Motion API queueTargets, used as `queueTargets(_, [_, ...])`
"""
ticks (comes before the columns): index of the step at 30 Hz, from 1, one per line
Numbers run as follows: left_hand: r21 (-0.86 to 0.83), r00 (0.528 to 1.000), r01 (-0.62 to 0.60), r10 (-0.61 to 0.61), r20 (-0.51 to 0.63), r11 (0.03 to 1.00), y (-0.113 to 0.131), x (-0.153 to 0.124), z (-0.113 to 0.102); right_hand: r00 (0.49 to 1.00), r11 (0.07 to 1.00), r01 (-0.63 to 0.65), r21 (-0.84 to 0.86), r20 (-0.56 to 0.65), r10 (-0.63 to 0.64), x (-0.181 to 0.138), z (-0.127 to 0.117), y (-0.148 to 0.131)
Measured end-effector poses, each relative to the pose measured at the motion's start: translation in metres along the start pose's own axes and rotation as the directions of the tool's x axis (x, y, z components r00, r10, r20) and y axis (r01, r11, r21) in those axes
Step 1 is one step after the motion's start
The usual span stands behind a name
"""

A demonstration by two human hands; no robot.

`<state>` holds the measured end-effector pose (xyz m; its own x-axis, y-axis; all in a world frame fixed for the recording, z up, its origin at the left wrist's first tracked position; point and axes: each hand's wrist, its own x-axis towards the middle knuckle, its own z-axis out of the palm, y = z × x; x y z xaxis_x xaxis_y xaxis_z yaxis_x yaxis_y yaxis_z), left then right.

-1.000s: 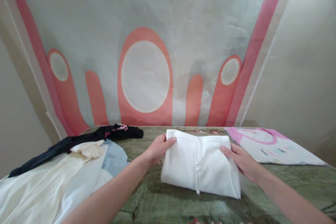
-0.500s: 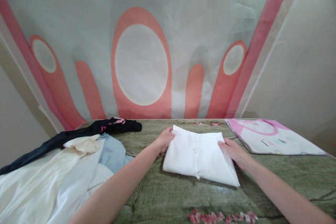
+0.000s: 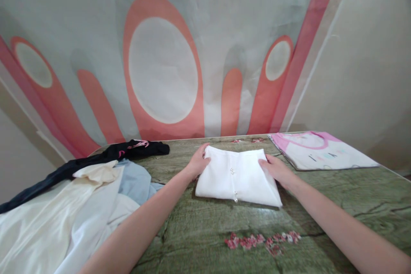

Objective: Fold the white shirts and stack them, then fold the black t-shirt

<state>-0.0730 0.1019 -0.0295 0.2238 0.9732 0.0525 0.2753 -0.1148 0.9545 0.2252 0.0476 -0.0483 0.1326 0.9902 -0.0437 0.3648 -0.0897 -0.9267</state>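
Note:
A folded white garment [image 3: 216,177] with pearl-like buttons down its middle is in front of me, at or just over the table. My left hand [image 3: 199,161] grips its upper left corner, thumb on top and fingers behind. At the upper right side, my right hand [image 3: 276,168] pinches the edge in the same way, its other fingers hidden underneath. The garment looks fairly flat, with its lower edge toward me.
On the wood-patterned table [image 3: 183,235] with printed pink flowers, a loose heap of cream and white clothes [image 3: 64,209], a light blue cloth [image 3: 135,182] and a black garment [image 3: 105,154] spreads at left. A folded pink and white shirt [image 3: 324,152] lies back right. A patterned wall stands behind.
The view has tilted and shifted slightly, so everything sits a little differently in frame. Both hands keep their hold on the white garment, which looks much the same in shape.

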Motion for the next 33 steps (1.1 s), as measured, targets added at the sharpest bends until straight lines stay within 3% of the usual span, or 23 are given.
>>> queueTargets(3, [0.218, 0.993, -0.117, 0.12, 0.002, 0.969, -0.001, 0.002, 0.0, 0.999, 0.998, 0.02, -0.062, -0.045, -0.023, 0.003, 0.0, 0.001])
queueTargets(6, [0.338, 0.99, -0.137, 0.139, 0.017, 0.931, 0.001, 0.004, -0.001, 0.998, 0.996, 0.032, -0.078, -0.056, -0.037, 0.011, 0.0, 0.001])
queueTargets(14, [0.383, 0.994, -0.029, 0.067, -0.086, 0.923, 0.006, 0.039, -0.003, 0.998, 0.998, 0.052, -0.021, -0.023, -0.053, 0.067, 0.004, -0.007])
queueTargets(22, [0.294, 0.98, 0.01, 0.049, -0.195, 0.956, 0.01, 0.076, -0.004, 0.998, 0.997, 0.03, 0.072, -0.053, -0.026, 0.114, 0.014, -0.018])
queueTargets(27, [0.203, 0.976, -0.083, 0.121, -0.181, 0.976, 0.035, 0.065, -0.012, 0.995, 0.977, 0.102, 0.185, -0.033, -0.098, 0.101, 0.002, -0.036])
queueTargets(31, [0.058, 0.956, -0.26, 0.266, -0.123, 0.964, 0.068, 0.025, -0.022, 0.981, 0.951, 0.182, 0.251, 0.018, -0.193, 0.061, -0.025, -0.057])
queueTargets(33, [-0.049, 0.934, -0.353, 0.35, -0.072, 0.934, 0.081, -0.004, -0.027, 0.942, 0.92, 0.278, 0.276, 0.107, -0.317, 0.032, -0.041, -0.065])
